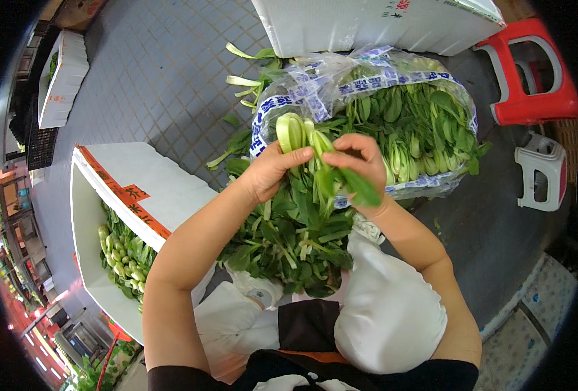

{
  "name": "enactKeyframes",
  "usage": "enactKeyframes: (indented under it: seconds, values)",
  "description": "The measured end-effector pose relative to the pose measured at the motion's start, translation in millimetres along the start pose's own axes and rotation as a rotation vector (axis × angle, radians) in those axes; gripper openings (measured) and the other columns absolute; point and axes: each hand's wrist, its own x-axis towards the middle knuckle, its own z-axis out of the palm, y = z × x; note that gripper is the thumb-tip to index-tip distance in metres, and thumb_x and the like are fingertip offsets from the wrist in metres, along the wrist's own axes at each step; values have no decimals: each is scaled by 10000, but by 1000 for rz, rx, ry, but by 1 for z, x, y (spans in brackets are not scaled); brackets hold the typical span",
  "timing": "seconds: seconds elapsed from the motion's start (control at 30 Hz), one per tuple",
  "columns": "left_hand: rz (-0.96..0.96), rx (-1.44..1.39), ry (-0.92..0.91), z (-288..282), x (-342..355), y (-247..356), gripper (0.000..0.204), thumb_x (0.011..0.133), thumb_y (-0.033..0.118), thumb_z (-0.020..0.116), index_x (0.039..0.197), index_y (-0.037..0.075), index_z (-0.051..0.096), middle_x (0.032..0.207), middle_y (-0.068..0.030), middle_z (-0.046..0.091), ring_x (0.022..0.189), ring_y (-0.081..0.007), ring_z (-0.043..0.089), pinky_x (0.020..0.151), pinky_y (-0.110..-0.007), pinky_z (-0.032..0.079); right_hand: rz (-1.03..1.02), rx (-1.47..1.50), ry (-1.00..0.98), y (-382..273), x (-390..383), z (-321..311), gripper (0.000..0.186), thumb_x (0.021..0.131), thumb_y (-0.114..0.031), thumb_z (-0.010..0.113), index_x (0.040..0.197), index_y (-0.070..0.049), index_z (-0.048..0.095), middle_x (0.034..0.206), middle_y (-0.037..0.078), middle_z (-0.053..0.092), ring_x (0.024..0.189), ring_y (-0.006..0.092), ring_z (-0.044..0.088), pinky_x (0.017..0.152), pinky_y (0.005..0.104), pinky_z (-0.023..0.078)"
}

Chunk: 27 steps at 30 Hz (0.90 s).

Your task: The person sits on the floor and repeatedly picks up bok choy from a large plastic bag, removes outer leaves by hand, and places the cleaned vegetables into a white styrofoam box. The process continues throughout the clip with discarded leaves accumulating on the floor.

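My left hand (272, 169) is wrapped round the pale stems of a bunch of leafy greens (291, 133) in front of me. My right hand (360, 166) pinches the same bunch at a stalk and leaf on its right side. Below my hands lies a heap of loose greens (289, 241), over my lap. Beyond them, a clear plastic bag with blue markings (315, 81) lies open, packed with more greens (419, 130); several stray stalks stick out at its left.
A foam box (93, 264) of stubby greens stands at left, its lid edge taped orange. Another white box (373, 23) is at the top, one more (70, 75) at far left. A red stool (543, 104) and a small white stool (536, 195) stand at right on tiled floor.
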Motion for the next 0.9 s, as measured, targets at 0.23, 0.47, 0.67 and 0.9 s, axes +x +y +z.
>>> enactKeyframes:
  seconds: [0.23,0.47,0.67,0.9]
  values:
    - [98,0,33,6,-4,10,331,788,88,672,1090,3,569,1035,-69,620,964,-165,569,891,-308,433,329,166,-107,2,-18,-3,284,782,90,559,1044,-6,612,1048,118,584,948,170,571,816,288,471]
    - [38,407,10,13,-5,3,379,747,100,711,1083,1,566,963,-54,628,877,-132,575,806,-283,459,773,482,-125,15,-6,-1,285,808,-51,645,1075,12,564,882,51,607,723,97,554,643,227,466]
    - [60,1480,-34,-17,-10,34,315,694,112,701,976,19,595,802,-27,621,751,-121,548,716,-290,452,784,111,-393,16,-35,-9,341,757,-106,693,1062,1,586,862,79,642,747,162,600,689,289,486]
    - [-5,268,285,-3,-11,58,297,759,129,696,988,-8,565,843,-78,619,758,-166,605,676,-300,501,537,-465,-545,70,-71,3,417,741,-113,663,1116,1,520,979,171,573,973,328,540,828,410,449]
